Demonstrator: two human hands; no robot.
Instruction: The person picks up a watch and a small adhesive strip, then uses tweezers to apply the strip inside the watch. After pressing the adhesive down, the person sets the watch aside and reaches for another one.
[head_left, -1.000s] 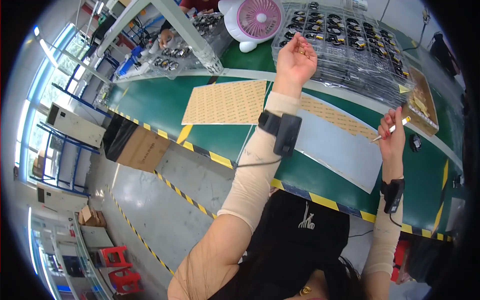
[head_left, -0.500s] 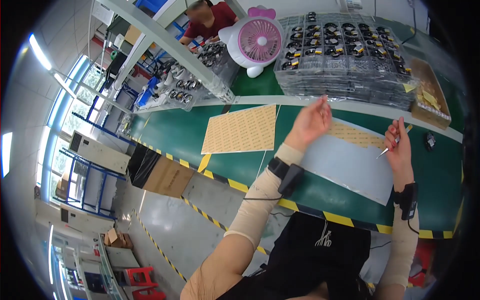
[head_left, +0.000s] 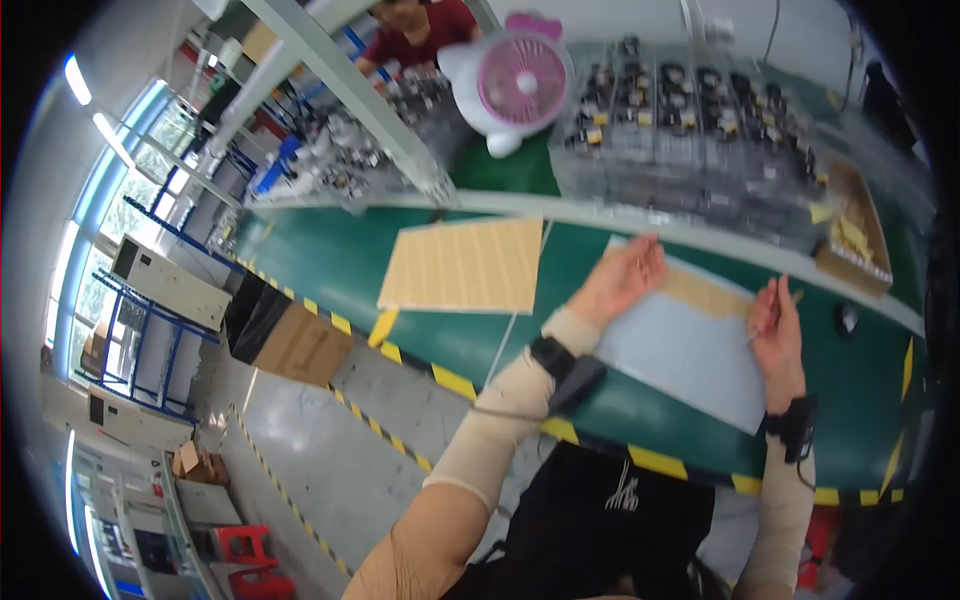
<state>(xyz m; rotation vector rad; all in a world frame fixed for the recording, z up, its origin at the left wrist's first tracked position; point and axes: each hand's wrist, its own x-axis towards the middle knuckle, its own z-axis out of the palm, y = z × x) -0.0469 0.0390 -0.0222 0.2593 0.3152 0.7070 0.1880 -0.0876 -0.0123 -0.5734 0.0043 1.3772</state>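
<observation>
My left hand point(head_left: 622, 284) is over the upper left part of a pale sheet point(head_left: 685, 362), fingers curled and pinched together; whatever they may hold is too blurred to make out. By the sheet's right edge, my right hand point(head_left: 778, 335) is closed on thin silver tweezers point(head_left: 752, 339), their tip pointing left toward the sheet. A band of tan adhesive labels point(head_left: 708, 296) runs along the sheet's far side, between the hands. To the left lies a second sheet point(head_left: 462, 266), fully tan. A small black part point(head_left: 847, 320) sits right of my right hand.
Behind the green table point(head_left: 590, 222) stand stacked clear trays point(head_left: 680, 165) of black parts with yellow tabs. A pink and white fan point(head_left: 510, 85) is left of them, an open carton point(head_left: 858, 235) right. Another person point(head_left: 425, 30) sits beyond a metal post point(head_left: 350, 95).
My left hand has drawn back from the tray edge to over the sheet. My right hand has moved closer to the sheet with the tweezers. The whole view has shifted and blurred slightly.
</observation>
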